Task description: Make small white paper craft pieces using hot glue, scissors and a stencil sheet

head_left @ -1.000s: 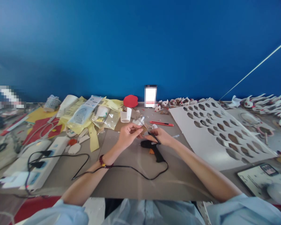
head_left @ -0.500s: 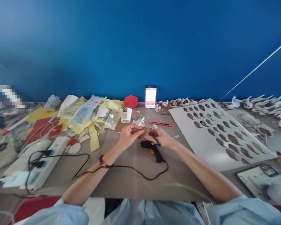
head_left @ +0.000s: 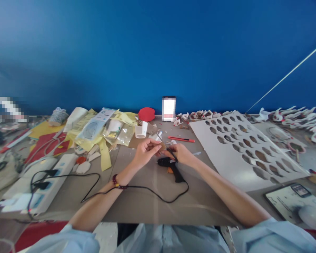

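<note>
in the head view, the left hand (head_left: 147,151) is pinching a small brown piece (head_left: 162,145) between closed fingertips, while the right hand (head_left: 183,154) is curling around the dark handles of what is looking like scissors (head_left: 170,151). the brown piece is sitting in the narrow gap between the hands, just above the table (head_left: 200,196), at the left hand's fingertips. the scissors' long axis is slanting from the right hand away and leftward, the thin blades passing close by the piece. a black glue gun (head_left: 167,162) is lying just below, on the body side. the right hand's fingers are hiding part of the handles; whether the blades are standing apart, or are touching the piece, i cannot tell.
</note>
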`<state>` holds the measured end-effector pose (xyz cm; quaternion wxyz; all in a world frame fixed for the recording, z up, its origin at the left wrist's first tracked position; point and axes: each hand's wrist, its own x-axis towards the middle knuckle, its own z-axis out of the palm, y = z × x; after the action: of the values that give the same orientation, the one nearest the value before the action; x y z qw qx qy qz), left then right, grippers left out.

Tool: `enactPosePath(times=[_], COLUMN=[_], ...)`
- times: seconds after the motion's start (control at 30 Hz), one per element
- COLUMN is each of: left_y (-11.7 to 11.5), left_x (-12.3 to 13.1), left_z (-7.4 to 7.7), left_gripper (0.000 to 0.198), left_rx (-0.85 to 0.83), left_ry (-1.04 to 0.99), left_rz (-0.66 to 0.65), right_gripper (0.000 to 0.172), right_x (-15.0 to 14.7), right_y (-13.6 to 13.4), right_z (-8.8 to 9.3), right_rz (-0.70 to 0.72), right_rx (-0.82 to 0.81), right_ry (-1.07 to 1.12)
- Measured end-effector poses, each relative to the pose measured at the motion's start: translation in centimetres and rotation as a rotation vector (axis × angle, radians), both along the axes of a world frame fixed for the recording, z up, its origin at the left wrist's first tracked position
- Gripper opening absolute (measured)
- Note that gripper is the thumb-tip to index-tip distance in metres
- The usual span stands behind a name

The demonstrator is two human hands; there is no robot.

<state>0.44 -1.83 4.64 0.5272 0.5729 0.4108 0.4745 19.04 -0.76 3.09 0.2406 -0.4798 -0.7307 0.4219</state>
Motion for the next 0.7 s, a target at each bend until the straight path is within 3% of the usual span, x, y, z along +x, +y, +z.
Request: enactPosePath(times=[0.2,0.4,0.53,0.7], left_y=[0.5,2.2,2.5,2.5], left_x=[-0.6,-1.6,-1.9,-2.2], left_z=[-0.5,-2.9,-3.9,-4.1], left_gripper=[0.024,0.034,0.020,0.015], left_rx=[0.068,0.118,0.173,0.227], left_ry=[0.145,0.304,0.399,0.573], left_rz=[0.105,0.239,0.227,0.229], right_gripper=[0.038,0.036,0.030,0.027], right_x=[0.5,0.9,1.3,1.7], right_y=[0.6,1.3,0.6,-0.8], right_z=[-0.3,-0.2,1.8,5.3], right_rz=[-0.100,-0.115,-0.134,-0.059], right_rx=[-0.032,0.026,0.033,0.011], right_ry=[0.009,0.163,0.161,0.300])
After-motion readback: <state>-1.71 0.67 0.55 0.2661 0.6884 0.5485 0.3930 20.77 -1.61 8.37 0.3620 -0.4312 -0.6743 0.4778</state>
